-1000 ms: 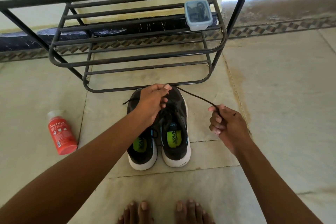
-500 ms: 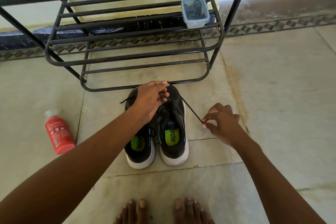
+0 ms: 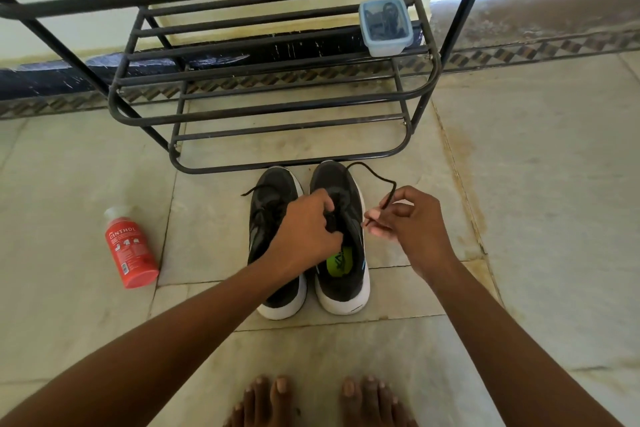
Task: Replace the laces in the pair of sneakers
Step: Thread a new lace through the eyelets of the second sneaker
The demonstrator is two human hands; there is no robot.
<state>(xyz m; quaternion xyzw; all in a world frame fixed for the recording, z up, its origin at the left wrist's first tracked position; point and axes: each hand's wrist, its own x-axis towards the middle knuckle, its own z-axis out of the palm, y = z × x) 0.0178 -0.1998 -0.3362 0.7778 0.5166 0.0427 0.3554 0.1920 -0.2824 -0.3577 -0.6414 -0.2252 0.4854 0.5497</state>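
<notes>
Hard to see much of the lacing itself, since the left hand [image 3: 308,229] is sitting right over the tongue area of the right-side dark grey sneaker with the white sole [image 3: 341,243], fingers curled down and gripping at the eyelets, so how far the thin black lace [image 3: 375,177] is threaded is hidden. The left-side dark grey sneaker [image 3: 273,246] is half covered by that forearm, and its own lace end is just poking out to the left. Compared with half a second ago, the right hand [image 3: 403,218] is sitting closer to the shoe and the lace is no longer stretching straight; it's looping up slack from near the toe and curving down into the pinching fingertips [image 3: 375,217]. The left hand is also lower on the shoe than before. Both sneakers are standing side by side on the pale tiled floor [image 3: 519,218], toes just touching the black metal shoe rack [image 3: 277,107], green insole showing. A red plastic bottle [image 3: 130,248] is lying on the floor to the left, and a clear lidded container [image 3: 384,28] is sitting on the rack.
</notes>
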